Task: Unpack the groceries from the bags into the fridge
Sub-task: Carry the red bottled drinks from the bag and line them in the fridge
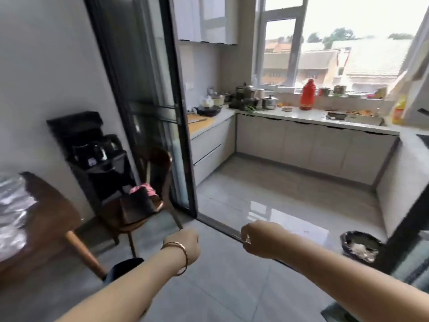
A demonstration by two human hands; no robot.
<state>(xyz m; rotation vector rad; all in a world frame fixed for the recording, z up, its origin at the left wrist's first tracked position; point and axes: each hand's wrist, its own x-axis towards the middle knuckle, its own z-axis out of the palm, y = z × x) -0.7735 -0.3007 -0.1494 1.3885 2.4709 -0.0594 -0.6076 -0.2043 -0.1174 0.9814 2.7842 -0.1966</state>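
Both my arms reach forward over the grey tiled floor before a kitchen doorway. My left hand (185, 245), with a thin bangle on the wrist, is curled into a fist and nothing shows in it. My right hand (260, 238) is also curled shut, knuckles toward the camera, and what its fingers hold, if anything, is hidden. No fridge and no grocery bags are plainly in view. A crinkled clear plastic sheet or bag (11, 212) lies on the wooden table at the far left edge.
A black-framed sliding glass door (148, 108) stands open at centre. A wooden chair (144, 201) with a dark bag stands left of it, beside a black water dispenser (92, 147). Kitchen counters (301, 115) carry pots and a red flask. A bin (359, 245) sits right.
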